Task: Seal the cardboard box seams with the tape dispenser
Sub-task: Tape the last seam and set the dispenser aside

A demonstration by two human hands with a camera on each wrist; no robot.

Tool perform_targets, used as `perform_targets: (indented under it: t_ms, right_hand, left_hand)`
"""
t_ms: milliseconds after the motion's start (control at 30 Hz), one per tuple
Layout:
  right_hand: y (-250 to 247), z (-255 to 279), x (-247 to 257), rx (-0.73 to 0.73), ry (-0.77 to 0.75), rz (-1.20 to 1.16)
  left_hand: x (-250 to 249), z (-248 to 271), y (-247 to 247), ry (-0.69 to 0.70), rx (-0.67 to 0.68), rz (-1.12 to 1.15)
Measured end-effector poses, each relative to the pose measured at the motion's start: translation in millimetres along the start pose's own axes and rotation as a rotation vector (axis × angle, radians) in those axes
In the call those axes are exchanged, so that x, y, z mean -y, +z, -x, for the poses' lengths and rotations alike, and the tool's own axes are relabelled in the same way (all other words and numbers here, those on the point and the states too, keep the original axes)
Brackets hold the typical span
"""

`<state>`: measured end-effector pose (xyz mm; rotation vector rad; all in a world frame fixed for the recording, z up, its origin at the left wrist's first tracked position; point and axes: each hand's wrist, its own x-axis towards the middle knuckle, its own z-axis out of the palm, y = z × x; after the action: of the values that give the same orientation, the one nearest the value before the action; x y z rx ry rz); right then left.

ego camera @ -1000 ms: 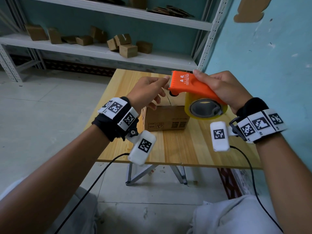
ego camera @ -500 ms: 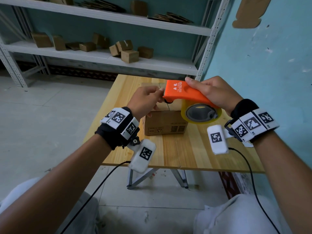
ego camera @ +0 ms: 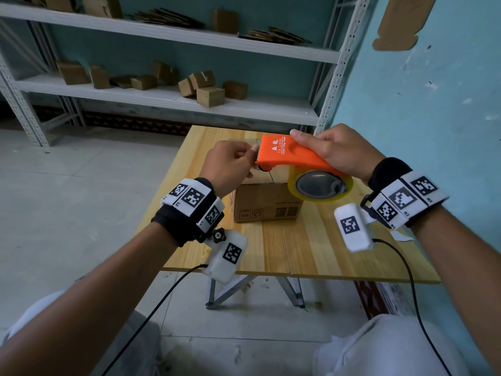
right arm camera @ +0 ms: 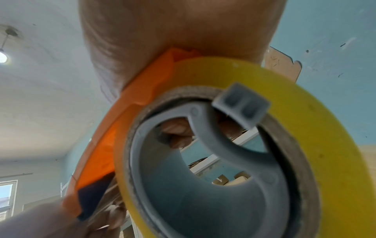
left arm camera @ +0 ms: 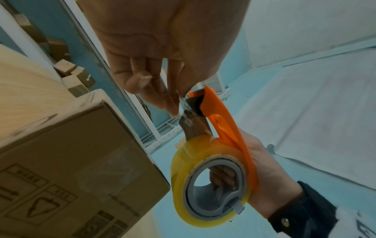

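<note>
A small cardboard box stands on the wooden table; its printed side fills the left wrist view. My right hand grips the orange tape dispenser above the box, its yellowish tape roll toward me. In the right wrist view the roll and grey hub fill the frame. My left hand pinches the clear tape end at the dispenser's toothed front. The box top is mostly hidden behind the hands.
A white metal shelf rack with several small cardboard boxes stands behind the table. A blue wall runs close along the table's right side. A scrap of paper lies near the right edge. Cables hang from both wrists.
Both hands and the dispenser have come down a little toward the box. The left hand stays at the dispenser's front end.
</note>
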<state>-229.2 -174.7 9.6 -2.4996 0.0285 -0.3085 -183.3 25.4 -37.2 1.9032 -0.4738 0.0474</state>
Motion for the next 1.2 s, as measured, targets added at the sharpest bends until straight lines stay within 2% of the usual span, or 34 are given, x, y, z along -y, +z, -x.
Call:
perform_targets:
  t_ms: [167,400,1033,1200]
  right_hand:
    - [4.1,0.2,-5.2,0.008,-0.013,0.019]
    - [2.6,5.2,1.4,-0.021,-0.046,0.145]
    - [-18.6,6.2,0.9,0.065,-0.017,0.262]
    - [-26.6,6.1,-6.3,0.069,-0.015,0.283]
  left_hand:
    - [0.7,0.9,2.9,-0.01,0.009,0.002]
    - [0.3,0.5,6.5,0.012,-0.038,-0.188]
    - [0.7,1.2,7.9,-0.023,-0.025,-0.117]
    - [7.0,0.6,-3.4,-0.063,-0.061,-0.12]
